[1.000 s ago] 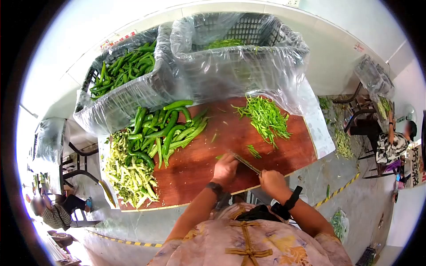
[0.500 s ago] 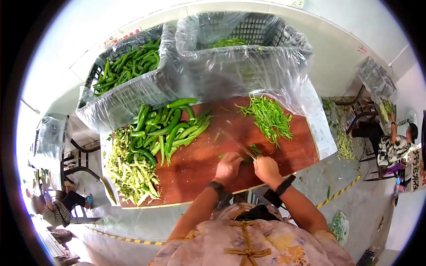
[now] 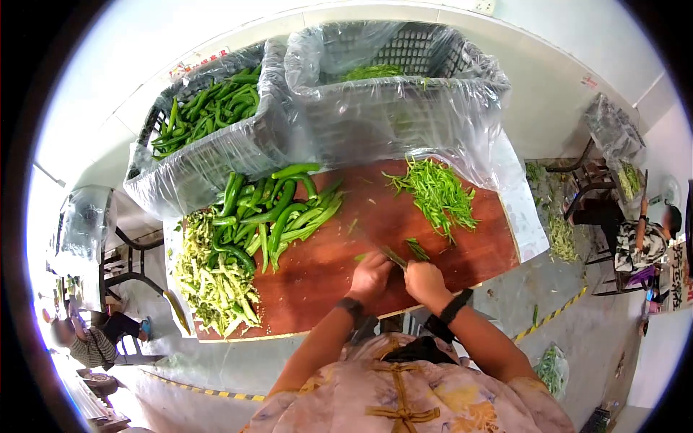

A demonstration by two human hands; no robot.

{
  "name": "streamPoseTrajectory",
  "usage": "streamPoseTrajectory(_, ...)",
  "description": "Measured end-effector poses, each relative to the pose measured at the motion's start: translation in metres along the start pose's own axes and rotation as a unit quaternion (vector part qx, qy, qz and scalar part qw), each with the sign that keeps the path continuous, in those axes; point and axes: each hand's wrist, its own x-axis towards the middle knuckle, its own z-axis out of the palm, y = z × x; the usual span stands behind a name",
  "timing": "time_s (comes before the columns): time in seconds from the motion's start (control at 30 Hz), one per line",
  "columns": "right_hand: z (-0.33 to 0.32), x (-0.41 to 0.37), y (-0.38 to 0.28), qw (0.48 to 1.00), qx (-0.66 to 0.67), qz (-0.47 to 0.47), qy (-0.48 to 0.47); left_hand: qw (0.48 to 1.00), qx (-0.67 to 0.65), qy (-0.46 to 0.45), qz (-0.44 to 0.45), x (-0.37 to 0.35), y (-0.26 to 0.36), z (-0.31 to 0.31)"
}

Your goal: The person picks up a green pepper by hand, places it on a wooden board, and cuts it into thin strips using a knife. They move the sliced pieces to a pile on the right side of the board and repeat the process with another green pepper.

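My right hand (image 3: 427, 283) is closed round the handle of a knife (image 3: 393, 255), whose blade is partly blurred and slants up to the left. Close beside it, my left hand (image 3: 371, 276) has its fingers bent over a piece of green pepper (image 3: 360, 257), of which only a tip shows. A small bunch of cut strips (image 3: 417, 249) lies just above my right hand on the red-brown board (image 3: 317, 289). Farther up is a pile of shredded green pepper (image 3: 437, 193). Whole and split green peppers (image 3: 271, 209) lie at the left.
Pale pepper cores (image 3: 216, 281) are heaped at the board's left edge. Behind stand two plastic-lined crates, one with whole peppers (image 3: 213, 108), the other with green shreds (image 3: 372, 71). A person (image 3: 639, 238) sits far right, another (image 3: 94, 343) far left.
My right hand and the knife have shifted left, closer to my left hand. The small bunch of cut strips is now less covered. At the far right, the person's arm has moved.
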Motion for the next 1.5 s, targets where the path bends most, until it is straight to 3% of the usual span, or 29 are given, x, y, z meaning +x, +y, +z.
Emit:
streamPoseTrajectory(0.13,0.002,0.025,0.007,0.999,-0.011,0.023,0.043,0.999,-0.018,-0.031,-0.009,-0.005,-0.005,-0.002)
streamPoseTrajectory(0.2,-0.005,0.014,0.016,0.998,-0.003,0.016,0.063,0.995,0.087,-0.046,0.002,-0.002,0.001,-0.010)
streamPoseTrajectory(0.43,-0.029,-0.043,0.012,0.999,-0.031,0.036,-0.027,0.993,0.103,-0.054,-0.004,-0.002,0.001,-0.004)
streamPoseTrajectory(0.67,-0.024,-0.045,0.013,0.998,-0.028,0.034,-0.041,0.995,0.086,-0.057,0.005,-0.003,-0.004,-0.005)
streamPoseTrajectory(0.83,0.001,-0.007,0.007,1.000,-0.008,0.007,0.015,0.993,0.081,-0.086,-0.014,-0.004,-0.004,-0.004)
streamPoseTrajectory(0.93,0.000,0.023,0.008,0.999,-0.017,0.018,0.040,0.998,0.041,-0.053,-0.010,-0.005,-0.010,0.001)
streamPoseTrajectory(1.07,-0.011,0.006,0.017,0.999,-0.008,0.014,0.051,0.999,0.021,-0.025,-0.014,-0.006,-0.009,0.002)
streamPoseTrajectory(1.23,-0.025,-0.036,0.007,0.999,-0.003,0.038,-0.017,0.999,0.021,-0.023,-0.015,-0.001,-0.003,-0.004)
streamPoseTrajectory(1.5,-0.018,-0.036,0.012,0.996,-0.010,0.056,-0.068,0.998,0.039,-0.044,-0.016,-0.002,-0.009,-0.003)
